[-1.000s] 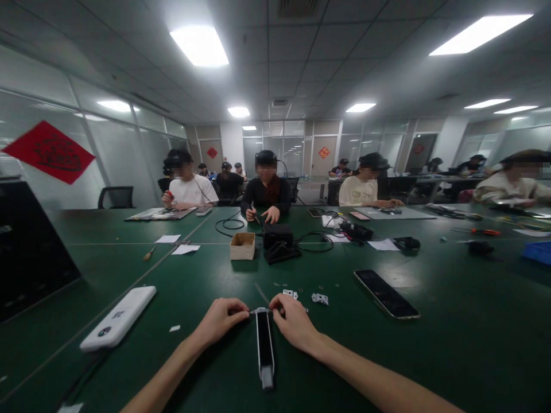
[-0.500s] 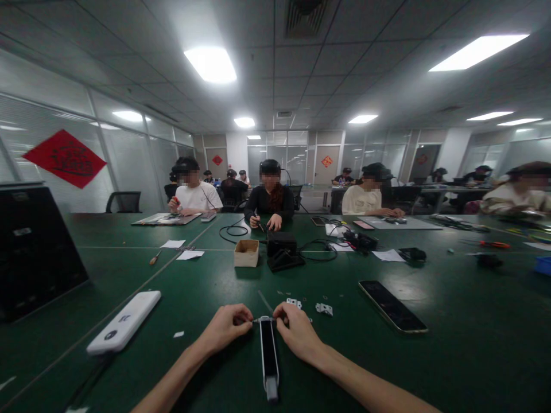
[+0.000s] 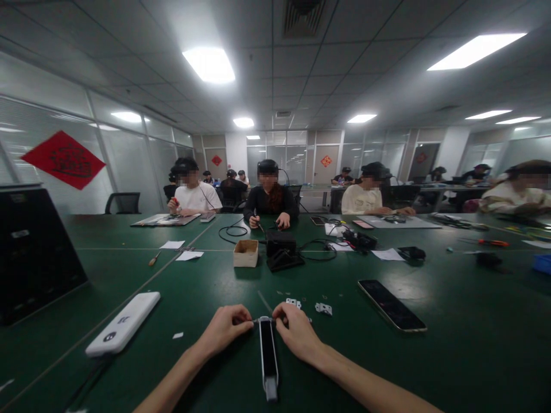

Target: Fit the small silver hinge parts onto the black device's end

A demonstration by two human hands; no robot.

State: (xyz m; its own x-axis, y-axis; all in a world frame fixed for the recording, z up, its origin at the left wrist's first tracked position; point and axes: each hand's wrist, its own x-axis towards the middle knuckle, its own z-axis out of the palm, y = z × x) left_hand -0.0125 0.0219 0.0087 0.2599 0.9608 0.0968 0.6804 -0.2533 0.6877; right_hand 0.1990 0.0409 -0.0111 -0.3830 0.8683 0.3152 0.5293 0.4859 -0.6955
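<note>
A long, narrow device (image 3: 268, 350) with a black face, pale rim and grey near end lies on the green table between my hands. My left hand (image 3: 230, 328) is closed in a pinch at its far left corner, on a tiny piece I cannot make out. On the other side, my right hand (image 3: 297, 328) also pinches at the far right corner; its fingertips hide whatever is between them. A thin translucent strip (image 3: 264, 301) slants beyond the far end. Small white pieces with holes (image 3: 323, 309) lie past my right hand.
A white power bank (image 3: 123, 324) with a cable lies left, a dark-screened phone (image 3: 391, 306) right. Farther off stand a small cardboard box (image 3: 245, 253) and a black stand (image 3: 282, 252) among cables. A black panel (image 3: 38, 252) rises at far left. People sit across the green table (image 3: 327, 367).
My hands and the device stay almost in place. The view shifts very slightly. Across the table, the person in black moves a hand a little.
</note>
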